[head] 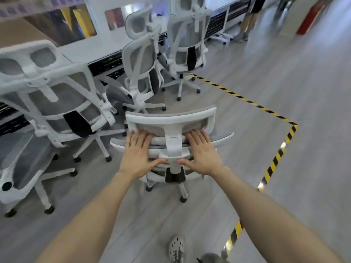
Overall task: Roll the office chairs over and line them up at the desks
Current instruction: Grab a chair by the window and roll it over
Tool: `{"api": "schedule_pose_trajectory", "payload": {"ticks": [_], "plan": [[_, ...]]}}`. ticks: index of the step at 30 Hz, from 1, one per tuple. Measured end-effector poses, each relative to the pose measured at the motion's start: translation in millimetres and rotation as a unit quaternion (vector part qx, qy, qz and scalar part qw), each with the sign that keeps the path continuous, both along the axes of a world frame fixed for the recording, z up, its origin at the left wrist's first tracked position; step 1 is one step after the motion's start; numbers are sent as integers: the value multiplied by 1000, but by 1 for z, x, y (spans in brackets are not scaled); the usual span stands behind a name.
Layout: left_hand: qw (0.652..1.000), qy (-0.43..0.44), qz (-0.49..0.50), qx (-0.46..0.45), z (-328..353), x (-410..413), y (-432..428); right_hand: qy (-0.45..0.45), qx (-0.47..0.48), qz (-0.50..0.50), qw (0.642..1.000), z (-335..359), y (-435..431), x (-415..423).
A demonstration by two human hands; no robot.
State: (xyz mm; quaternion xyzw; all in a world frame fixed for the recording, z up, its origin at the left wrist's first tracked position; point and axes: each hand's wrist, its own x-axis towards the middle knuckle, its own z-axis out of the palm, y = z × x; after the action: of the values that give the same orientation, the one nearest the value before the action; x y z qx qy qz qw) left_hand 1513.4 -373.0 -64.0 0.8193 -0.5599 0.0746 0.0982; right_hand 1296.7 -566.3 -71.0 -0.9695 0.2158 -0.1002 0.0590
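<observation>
Left hand (139, 150) and right hand (201, 150), fingers straight and spread, pressed flat on the back of the office chair (171, 118) at frame centre. It had a white plastic frame, grey mesh and a black lumbar pad. Matching chairs (140, 61) stood along the white desk (91, 48) at left and top. Purple signs (17, 8) at upper left were too blurred to read.

This is an office. Beyond the left hand (137, 156), wheeled, high-backed mesh chairs (140, 61) stand in a row along a long white desk (89, 51); right of the right hand (201, 154), yellow-and-black tape (278, 154) marks off the grey plank floor (284, 82).
</observation>
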Motion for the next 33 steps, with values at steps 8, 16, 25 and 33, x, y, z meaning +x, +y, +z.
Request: {"api": "schedule_pose_trajectory", "payload": {"ticks": [8, 16, 25, 33], "plan": [[996, 2, -85, -8, -1, 28, -195, -20, 21, -87, 996, -3, -160, -1], [991, -21, -129, 2, -6, 38, -394, -37, 15, -143, 989, -9, -332, -7], [982, -37, -179, 37, 3, 36, -594, -16, 53, -214, 975, -3, -500, -13], [972, -64, -225, -1, 8, 34, -734, -20, 82, -282, 956, 3, -615, -18]]}}
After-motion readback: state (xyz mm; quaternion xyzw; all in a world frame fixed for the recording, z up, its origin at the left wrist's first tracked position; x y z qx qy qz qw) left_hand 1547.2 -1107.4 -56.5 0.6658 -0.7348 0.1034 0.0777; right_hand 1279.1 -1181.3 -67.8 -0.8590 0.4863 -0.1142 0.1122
